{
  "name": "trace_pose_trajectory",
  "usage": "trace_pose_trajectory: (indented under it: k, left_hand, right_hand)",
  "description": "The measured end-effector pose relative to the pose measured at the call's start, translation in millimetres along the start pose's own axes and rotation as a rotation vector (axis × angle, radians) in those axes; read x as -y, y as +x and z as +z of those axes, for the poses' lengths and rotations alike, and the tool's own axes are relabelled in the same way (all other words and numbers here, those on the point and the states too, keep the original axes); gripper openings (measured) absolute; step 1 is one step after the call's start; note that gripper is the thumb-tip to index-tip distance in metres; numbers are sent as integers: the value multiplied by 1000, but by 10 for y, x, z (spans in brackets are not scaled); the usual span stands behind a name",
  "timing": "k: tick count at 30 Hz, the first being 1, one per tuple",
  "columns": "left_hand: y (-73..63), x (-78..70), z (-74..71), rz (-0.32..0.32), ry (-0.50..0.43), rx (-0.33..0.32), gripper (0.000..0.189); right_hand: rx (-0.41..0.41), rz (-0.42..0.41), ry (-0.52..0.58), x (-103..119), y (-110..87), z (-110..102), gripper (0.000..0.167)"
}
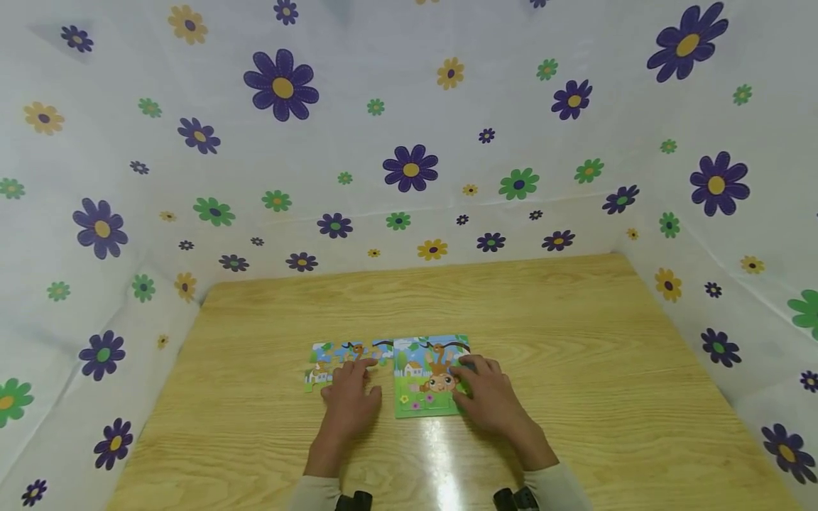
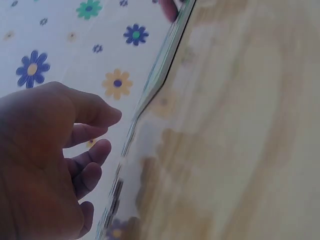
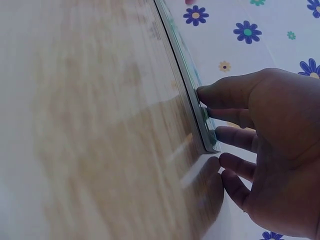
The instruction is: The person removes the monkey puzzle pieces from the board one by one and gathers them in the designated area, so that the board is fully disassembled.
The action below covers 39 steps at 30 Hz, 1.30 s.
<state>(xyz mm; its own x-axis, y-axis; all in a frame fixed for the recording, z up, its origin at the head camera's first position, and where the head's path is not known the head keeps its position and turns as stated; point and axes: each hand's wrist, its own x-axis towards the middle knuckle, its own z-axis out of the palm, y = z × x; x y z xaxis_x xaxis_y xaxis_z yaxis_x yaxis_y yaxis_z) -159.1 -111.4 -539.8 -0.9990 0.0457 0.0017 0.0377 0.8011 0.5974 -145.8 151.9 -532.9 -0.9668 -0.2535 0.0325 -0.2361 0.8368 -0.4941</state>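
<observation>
A square picture puzzle (image 1: 409, 390) lies flat on the table, showing a monkey hanging from a branch beside a small house. Just left of it are several loose puzzle pieces (image 1: 322, 351) with a similar picture, partly covered by my left hand (image 1: 350, 401). That hand hovers low or rests over the pieces, its fingers loosely bent and pinching nothing in the left wrist view. On the puzzle's right side lies my right hand (image 1: 492, 397); in the right wrist view its thumb and fingertips touch the puzzle's edge (image 3: 184, 75) without gripping it.
The wood-grain table (image 1: 575, 341) stretches out around the puzzle on all sides. White cloth walls (image 1: 345, 142) printed with flowers enclose its back, left and right. Light glares on the tabletop just in front of the puzzle.
</observation>
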Motion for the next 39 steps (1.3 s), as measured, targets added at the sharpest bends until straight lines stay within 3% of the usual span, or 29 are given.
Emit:
trace_pose_trajectory:
  k: [5, 11, 17, 24, 29, 34, 39]
  left_hand:
    - [14, -176, 132, 87, 17, 45, 34]
    - [30, -360, 190, 135, -44, 135, 32]
    - [90, -499, 289, 188, 19, 171, 32]
    - [149, -646, 402, 218, 74, 229, 37]
    - [199, -720, 463, 227, 125, 236, 42]
    - [245, -787, 503, 223, 191, 225, 51]
    - [278, -864, 516, 212, 225, 211, 40]
  right_hand:
    - [-5, 0, 14, -18, 4, 18, 41]
    - [-42, 9, 53, -12, 8, 13, 41]
    - [-63, 43, 77, -22, 6, 9, 45]
    - [-84, 110, 32, -31, 15, 14, 67]
    - [-76, 183, 20, -36, 41, 7, 76]
    - [-74, 192, 0, -37, 53, -13, 76]
    - [-59, 216, -56, -28, 41, -37, 78]
